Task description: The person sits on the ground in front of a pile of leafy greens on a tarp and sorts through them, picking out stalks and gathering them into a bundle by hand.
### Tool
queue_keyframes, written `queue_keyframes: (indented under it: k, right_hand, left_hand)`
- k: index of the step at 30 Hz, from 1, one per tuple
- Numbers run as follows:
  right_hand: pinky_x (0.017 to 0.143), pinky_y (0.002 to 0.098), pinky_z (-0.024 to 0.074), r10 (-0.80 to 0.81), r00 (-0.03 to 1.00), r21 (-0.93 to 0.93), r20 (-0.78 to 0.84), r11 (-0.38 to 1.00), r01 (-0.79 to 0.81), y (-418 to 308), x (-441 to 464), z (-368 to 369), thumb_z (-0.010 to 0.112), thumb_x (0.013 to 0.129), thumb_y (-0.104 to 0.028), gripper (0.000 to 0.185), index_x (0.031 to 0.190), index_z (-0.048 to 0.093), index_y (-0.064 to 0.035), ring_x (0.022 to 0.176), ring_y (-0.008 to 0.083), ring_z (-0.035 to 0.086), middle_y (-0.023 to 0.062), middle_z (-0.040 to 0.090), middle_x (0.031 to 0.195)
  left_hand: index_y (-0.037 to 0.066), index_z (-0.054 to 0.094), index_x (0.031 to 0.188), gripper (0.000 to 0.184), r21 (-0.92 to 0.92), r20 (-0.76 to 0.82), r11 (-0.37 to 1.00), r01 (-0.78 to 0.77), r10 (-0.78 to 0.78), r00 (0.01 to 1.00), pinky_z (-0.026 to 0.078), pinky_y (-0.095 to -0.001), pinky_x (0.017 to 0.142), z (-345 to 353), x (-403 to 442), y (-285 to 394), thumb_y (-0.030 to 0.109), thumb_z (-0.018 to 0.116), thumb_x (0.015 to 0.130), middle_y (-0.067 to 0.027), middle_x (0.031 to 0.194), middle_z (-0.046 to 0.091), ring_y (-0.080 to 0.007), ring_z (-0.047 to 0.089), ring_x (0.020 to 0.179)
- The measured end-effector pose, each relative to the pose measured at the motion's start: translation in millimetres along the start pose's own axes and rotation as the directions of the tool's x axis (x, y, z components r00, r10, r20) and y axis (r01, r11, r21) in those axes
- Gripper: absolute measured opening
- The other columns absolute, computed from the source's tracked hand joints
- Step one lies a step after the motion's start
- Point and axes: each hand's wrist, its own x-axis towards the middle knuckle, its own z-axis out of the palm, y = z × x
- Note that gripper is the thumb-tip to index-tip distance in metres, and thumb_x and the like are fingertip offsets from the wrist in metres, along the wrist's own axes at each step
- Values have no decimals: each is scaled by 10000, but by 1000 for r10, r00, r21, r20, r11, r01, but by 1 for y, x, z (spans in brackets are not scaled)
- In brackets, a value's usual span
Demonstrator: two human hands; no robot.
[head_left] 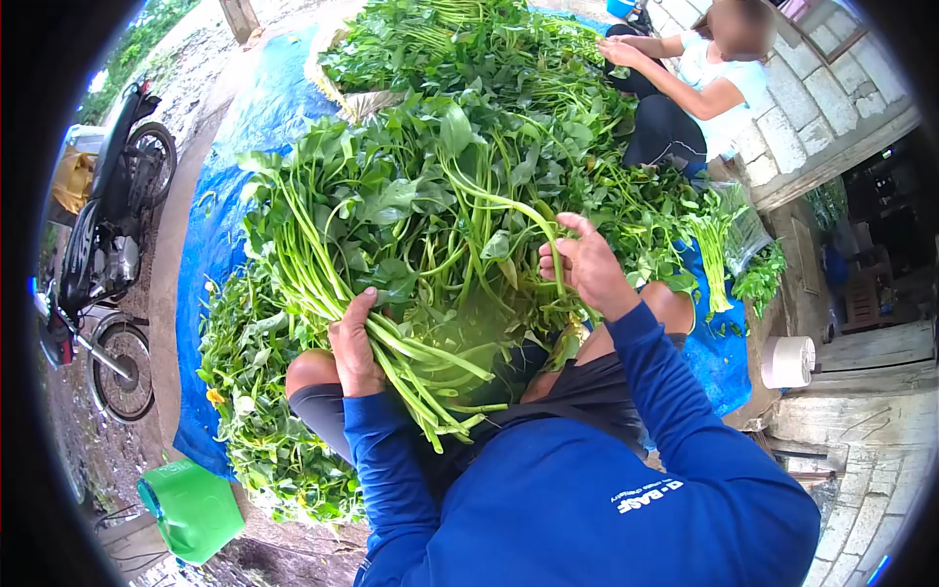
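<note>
My left hand is closed around a thick bunch of leafy green stems, with the cut ends reaching down across my lap. In my right hand a single long stem is pinched, its leafy end curving away to the left over the pile. Both hands are above a large heap of leafy greens in front of my knees. The kind of plant looks like water spinach, though I cannot be sure.
Under the heap lies a blue tarp. A person sits at the back right, hands among greens. A tied bundle rests at the right. Around are a motorcycle, a green jerrycan and a white bucket.
</note>
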Motion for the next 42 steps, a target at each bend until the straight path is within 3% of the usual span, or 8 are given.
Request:
queue_keyframes:
  k: [5, 10, 14, 27, 29, 31, 36, 42]
  right_hand:
    - [706, 347, 641, -152, 984, -223, -91, 966, 129, 11, 7, -4, 505, 1112, -123, 371, 1482, 536, -110, 793, 176, 686, 90, 666, 1065]
    - [656, 275, 618, -154, 986, -389, -70, 914, 115, -24, 8, -2, 656, 1072, -208, 323, 1313, 678, 6, 706, 89, 653, 7, 662, 891]
    - [632, 226, 547, -175, 984, 160, 13, 972, 171, -71, -13, 2, 714, 1036, -189, 183, 1178, 736, -77, 771, 66, 653, -17, 700, 928]
    - [752, 246, 542, -783, 622, 26, 0, 622, 783, -99, -14, 91, 762, 990, -29, 278, 1268, 766, -16, 877, 85, 658, 59, 737, 1060]
    - [712, 252, 531, -758, 649, -243, 64, 619, 747, -69, -10, 98, 759, 991, -43, 272, 1262, 774, -22, 875, 87, 662, 48, 733, 1006]
    - [694, 255, 510, -523, 841, -315, 136, 782, 537, -26, -26, 104, 744, 1005, -75, 250, 1234, 773, 18, 855, 84, 653, 27, 732, 978]
    - [721, 241, 529, -44, 963, -48, 267, 997, 59, 60, -25, 82, 733, 1024, -136, 304, 1293, 728, 7, 867, 73, 664, 20, 742, 1020]
    - [685, 198, 501, -178, 970, 193, 168, 970, 145, 10, -27, 80, 710, 1046, -136, 296, 1319, 707, -21, 804, 30, 611, -25, 708, 974]
  left_hand:
    - [-46, 749, 990, 271, 52, 55, 998, -20, 17, 998, 558, -317, 581, 11, -3, -8, 222, 755, 954, -105, 797, 704, -192, 659, 628]
    - [-37, 766, 946, 266, 154, 67, 988, -2, -8, 998, 525, -293, 547, 21, -6, -5, 224, 806, 917, -103, 753, 716, -174, 656, 596]
    - [9, 759, 917, 267, 149, 63, 989, 24, -34, 997, 532, -293, 523, 29, -4, -9, 268, 819, 938, -73, 747, 725, -161, 664, 573]
    - [-38, 766, 917, 266, 74, 150, 997, 30, -41, 988, 553, -322, 523, 66, -6, -25, 220, 825, 933, -94, 761, 730, -183, 676, 573]
    - [-37, 761, 906, 270, 43, 148, 999, 29, -35, 988, 556, -324, 515, 67, -1, -37, 224, 825, 934, -93, 749, 722, -186, 674, 565]
    - [-43, 756, 956, 274, 66, 180, 995, 71, -82, 980, 595, -347, 525, 65, 0, -41, 223, 822, 938, -105, 765, 726, -199, 685, 570]
    - [-61, 744, 1022, 300, -24, 181, 991, 135, -128, 975, 636, -364, 576, 59, -1, -64, 227, 799, 957, -123, 824, 740, -211, 712, 615]
    - [-48, 731, 1004, 290, 21, 169, 985, 173, -174, 970, 625, -382, 529, 52, 5, -76, 224, 812, 941, -114, 782, 725, -208, 694, 589]
